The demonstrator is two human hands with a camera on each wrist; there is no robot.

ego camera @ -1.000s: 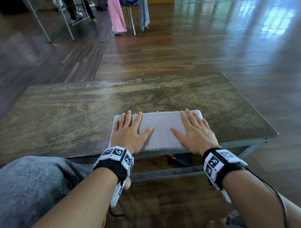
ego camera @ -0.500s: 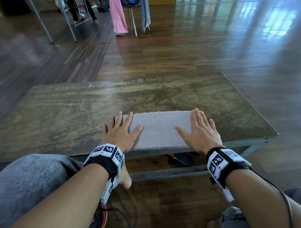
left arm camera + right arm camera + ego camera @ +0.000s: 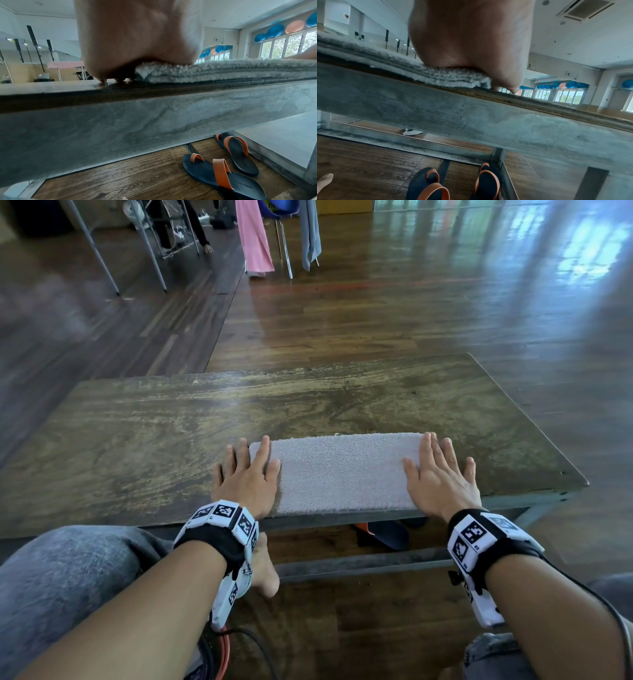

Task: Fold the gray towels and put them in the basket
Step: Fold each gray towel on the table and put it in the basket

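Observation:
A gray towel (image 3: 342,472), folded into a long flat strip, lies along the near edge of the wooden table (image 3: 171,440). My left hand (image 3: 245,474) lies flat over its left end, with the outer fingers on the wood and the thumb on the cloth. At the other end my right hand (image 3: 438,470) presses down flat, its outer fingers past the towel's edge. The wrist views show the towel's stacked layers (image 3: 223,70) (image 3: 436,77) under each palm. No basket is in view.
The table's right corner (image 3: 579,484) is close to my right hand. Blue and orange sandals (image 3: 223,174) (image 3: 436,185) lie on the floor under the table. Chairs with a pink cloth (image 3: 253,237) and a gray cloth (image 3: 310,231) stand far behind.
Both hands have slid apart along the towel, from near its middle out to its two ends, staying flat on it.

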